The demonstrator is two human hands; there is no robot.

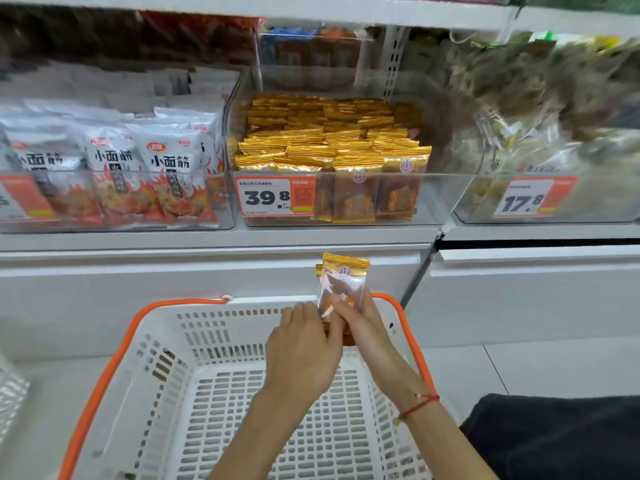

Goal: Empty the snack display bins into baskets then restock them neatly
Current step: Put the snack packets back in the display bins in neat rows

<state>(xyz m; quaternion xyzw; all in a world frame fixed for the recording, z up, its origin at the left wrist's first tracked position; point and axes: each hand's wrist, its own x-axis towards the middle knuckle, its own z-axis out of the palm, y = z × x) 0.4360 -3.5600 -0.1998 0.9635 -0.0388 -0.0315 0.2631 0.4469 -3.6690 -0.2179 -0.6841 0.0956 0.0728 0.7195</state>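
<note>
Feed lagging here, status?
Both hands gripping gold snack packets over white basket. Basket looks empty. Gold bin still full. Nothing blocking.

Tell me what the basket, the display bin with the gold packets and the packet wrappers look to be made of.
Basket: moulded white plastic, slotted walls, matte; orange rim.
Display bin: clear, rigid plastic, probably acrylic; contents show through, edges glint.
Packets: thin glossy film, metallic gold foil look with crimped ends and a clear window.

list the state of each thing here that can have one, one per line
gold snack packets: upright, held over the basket by both hands
left hand: fingers curled on the packets' lower part
right hand: fingers wrapped round the packets
white basket: holds nothing visible, orange handle folded down along the rim
middle clear bin: mostly full of gold packets, right side bare
left bin: full of standing bags
right bin: stocked, blurred
</note>
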